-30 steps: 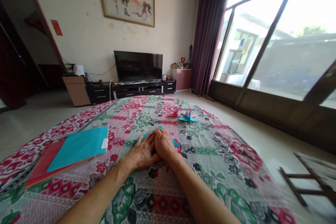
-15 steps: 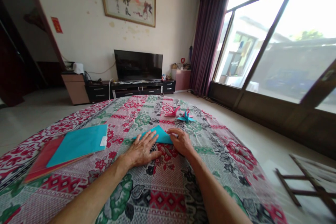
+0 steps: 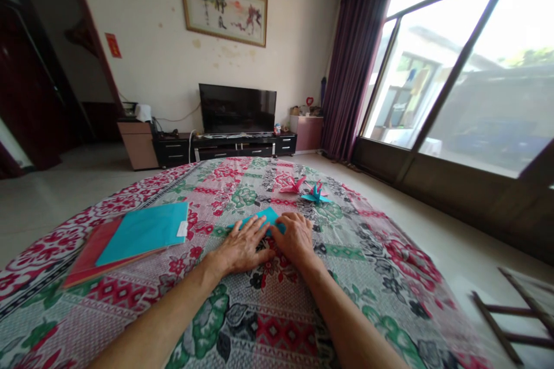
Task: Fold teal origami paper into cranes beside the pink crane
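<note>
A folded sheet of blue paper lies on the table with its peak pointing away from me; much of it is under my hands. My left hand rests flat on its left part, fingers spread and thumb out to the right. On the right part presses my right hand, its fingers bent down over the paper and its thumb reaching left, apart from them. Beyond the hands stand a blue origami crane and a pink origami crane; another pink piece shows behind the blue one.
A flowered cloth covers the round table. To the left lies a packet of blue paper with a white label, on top of a red packet. A wooden chair or stool frame stands at the right, and a television at the wall.
My right hand has slid left across the paper and covers its right corner now. My left hand stays on the paper. The whole view has shifted slightly.
</note>
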The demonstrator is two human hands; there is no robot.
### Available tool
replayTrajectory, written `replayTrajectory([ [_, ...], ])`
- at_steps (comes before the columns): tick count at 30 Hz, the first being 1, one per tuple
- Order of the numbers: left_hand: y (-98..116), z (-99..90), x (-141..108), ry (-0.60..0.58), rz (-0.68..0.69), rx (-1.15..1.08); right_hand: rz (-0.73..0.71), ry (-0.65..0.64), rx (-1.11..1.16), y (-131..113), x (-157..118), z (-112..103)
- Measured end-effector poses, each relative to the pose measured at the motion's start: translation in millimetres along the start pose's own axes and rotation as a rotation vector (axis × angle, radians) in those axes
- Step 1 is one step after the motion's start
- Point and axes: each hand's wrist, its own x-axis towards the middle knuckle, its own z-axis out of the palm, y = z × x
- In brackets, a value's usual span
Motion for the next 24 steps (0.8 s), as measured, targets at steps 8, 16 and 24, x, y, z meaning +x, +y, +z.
replayTrajectory([
  [8,0.3,-0.2,-1.0,-0.013,-0.017,-0.009,0.020,-0.041,-0.029,-2.6,0.2,2.0],
  [16,-10.8,-3.3,-11.2,-0.014,-0.093,0.010,0.033,-0.078,-0.051,-4.1,-0.5,-1.3],
  [24,-44.8,-15.7,-22.5,-0.038,-0.239,-0.008,0.028,-0.086,-0.043,-3.4,-0.5,-2.2],
])
